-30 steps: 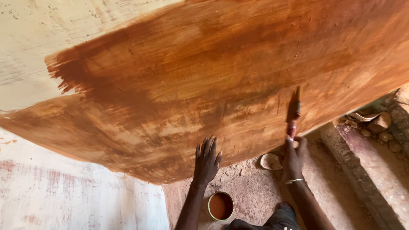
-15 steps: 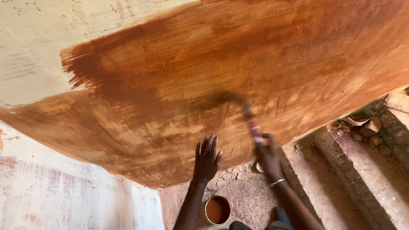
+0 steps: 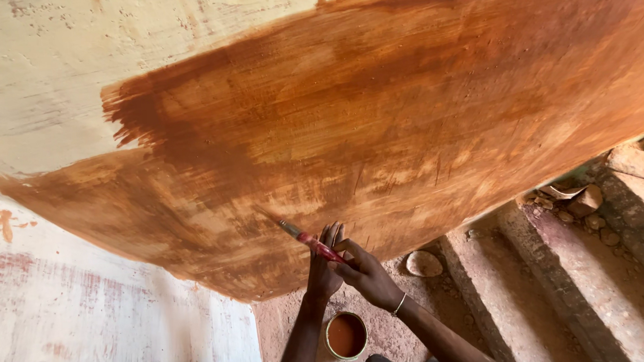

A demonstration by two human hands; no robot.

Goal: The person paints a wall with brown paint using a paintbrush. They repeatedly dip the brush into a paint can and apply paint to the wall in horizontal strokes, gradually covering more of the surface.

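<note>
Two hands meet low at centre: the right hand (image 3: 369, 276) pinches the red handle of a paintbrush (image 3: 308, 239) between its fingers (image 3: 346, 250), bristles aimed at ten o'clock onto the wall (image 3: 379, 122). Light, stiff and likely paint-slick, it is best gripped mid-handle. Left hand (image 3: 322, 270) lies flat, fingers together. Rough plaster, streaky rust-brown coat; round paint tin (image 3: 346, 335) at six o'clock.

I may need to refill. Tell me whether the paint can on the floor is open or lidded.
Open. The paint can stands upright on the floor below the hands with no lid on it, and orange-brown paint shows inside its rim.
</note>
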